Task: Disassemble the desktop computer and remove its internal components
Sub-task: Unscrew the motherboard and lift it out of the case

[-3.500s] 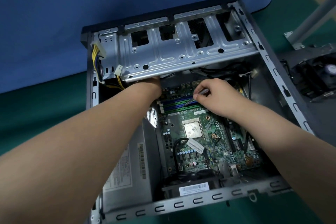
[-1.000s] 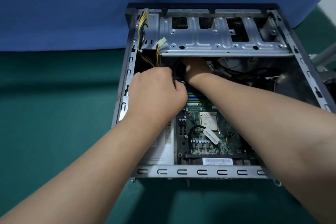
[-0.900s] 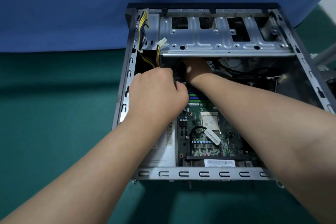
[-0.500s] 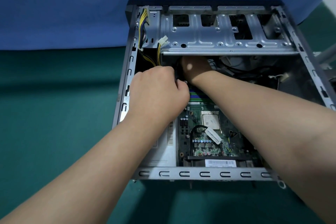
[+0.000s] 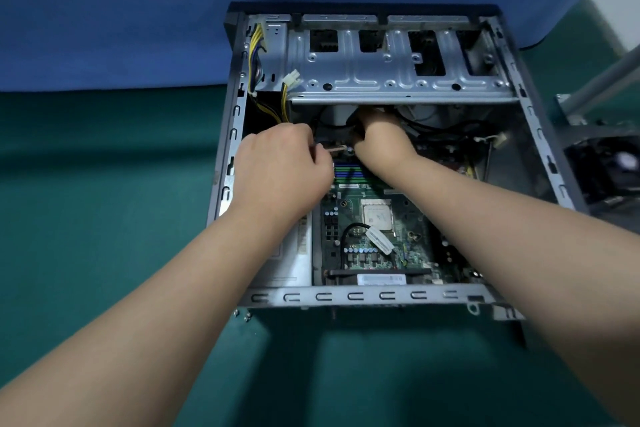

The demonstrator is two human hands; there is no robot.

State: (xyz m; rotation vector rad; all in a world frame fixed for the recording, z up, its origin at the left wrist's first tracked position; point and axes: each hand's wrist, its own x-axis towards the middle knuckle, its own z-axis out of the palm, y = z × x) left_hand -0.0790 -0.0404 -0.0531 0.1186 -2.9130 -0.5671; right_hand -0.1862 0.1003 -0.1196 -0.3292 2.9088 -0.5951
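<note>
Left hand (image 5: 282,170): fingers curled around a thin tool (image 5: 334,149), now beside the drive cage (image 5: 398,80).
Right hand (image 5: 379,137): reaches under the cage; grip hidden.
Meaning: likely loosening something there.

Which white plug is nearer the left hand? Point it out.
The white plug on yellow wires, at the drive cage's left end above the left hand. The other plug lies by the case's right wall.
</note>
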